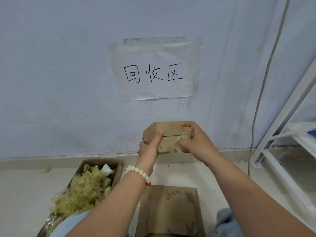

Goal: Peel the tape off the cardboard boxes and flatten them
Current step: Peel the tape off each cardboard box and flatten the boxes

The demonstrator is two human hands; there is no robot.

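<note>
Brown cardboard fills the middle of my view: a small taped brown cardboard box is held up in the air in front of the pale wall, well above the floor. My left hand grips its lower left corner from below, fingers wrapped behind it, and the left thumb lies pressed flat on the front face at the left end of the flap seam. My right hand is at the box's right end, its fingertips curled in and pinching a crumpled wad of clear glossy tape lifted off the surface.

What matters is the seam. It runs left to right across the face, and the loosened tape sits at its right end, so I judge the pull should travel leftward along that line, towards the bracing thumb, which may need to slide clear.

Below on the floor lie an open carton stuffed with yellowish peeled tape and a flattened brown cardboard sheet.
</note>
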